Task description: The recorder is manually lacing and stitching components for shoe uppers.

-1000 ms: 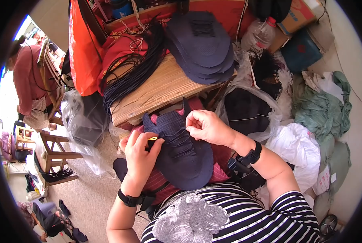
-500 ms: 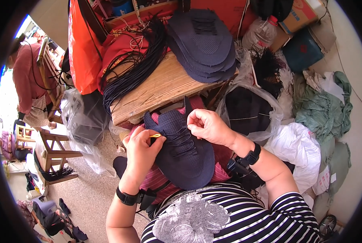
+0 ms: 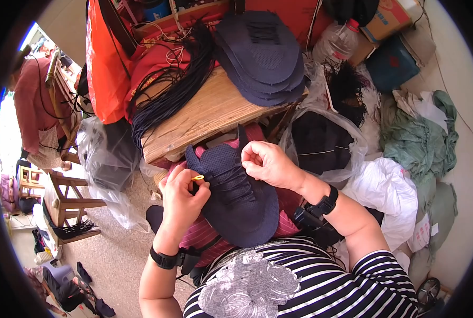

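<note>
A dark navy shoe upper point(image 3: 242, 220) lies across my lap with its rounded toe toward me. Dark laces point(image 3: 231, 185) run crosswise over its middle. At the upper's left edge, my left hand point(image 3: 181, 196) is closed, with a thin yellow loop point(image 3: 198, 178) sticking out between thumb and fingers. The rest of that looped piece is hidden in the grip. My right hand point(image 3: 271, 165) is pinched at the upper's right edge, beside the lacing. Whatever its fingertips hold is too small to make out.
Ahead stands a wooden bench point(image 3: 194, 124) bearing a bundle of dark laces point(image 3: 181, 103) and a stack of navy uppers point(image 3: 263, 58). Plastic bags with dark pieces point(image 3: 321, 140) sit to the right, near white sacking point(image 3: 382, 191). Stools point(image 3: 69, 193) and another person point(image 3: 32, 103) are at left.
The yellow loop has turned a little and stands more clearly out of my left fingers. Both hands keep nearly the same place on the upper; the whole view has shifted slightly.
</note>
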A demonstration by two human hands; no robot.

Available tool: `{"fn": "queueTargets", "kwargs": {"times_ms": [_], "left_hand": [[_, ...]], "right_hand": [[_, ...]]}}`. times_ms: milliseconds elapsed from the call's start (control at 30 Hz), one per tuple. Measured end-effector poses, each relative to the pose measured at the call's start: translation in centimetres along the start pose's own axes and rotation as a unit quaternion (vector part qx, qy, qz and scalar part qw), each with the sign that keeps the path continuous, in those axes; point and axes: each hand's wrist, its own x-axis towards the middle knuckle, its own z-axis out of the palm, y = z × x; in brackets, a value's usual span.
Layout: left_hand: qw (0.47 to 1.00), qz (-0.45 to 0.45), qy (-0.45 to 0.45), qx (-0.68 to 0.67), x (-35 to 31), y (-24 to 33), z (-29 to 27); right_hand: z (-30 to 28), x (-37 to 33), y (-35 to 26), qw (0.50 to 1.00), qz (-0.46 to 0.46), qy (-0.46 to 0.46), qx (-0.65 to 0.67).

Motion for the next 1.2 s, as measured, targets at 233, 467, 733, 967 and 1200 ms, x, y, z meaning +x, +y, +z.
{"fn": "queueTargets", "kwargs": {"times_ms": [233, 467, 733, 967, 1200], "left_hand": [[1.000, -0.011, 0.015, 0.019, -0.9, -0.7, 0.2], [0.998, 0.040, 0.043, 0.020, -1.2, -0.7, 0.2], [0.998, 0.030, 0.031, 0.035, -1.3, 0.1, -0.2], [0.984, 0.104, -0.019, 0.142, -1.3, 0.2, -0.1], [0.983, 0.097, -0.019, 0.157, -1.4, 0.0, 0.1]], "right_hand": [[-0.3, -0.3, -0.6, 0.998, 0.044, -0.012, 0.040], [-0.1, -0.7, -0.1, 1.000, 0.003, 0.003, 0.031], [-0.8, -2.1, -1.8, 0.956, -0.205, -0.069, -0.198], [-1.3, -1.1, -3.1, 0.863, -0.291, -0.113, -0.398], [-1.8, -1.4, -2.6, 0.858, -0.298, -0.137, -0.395]]}}
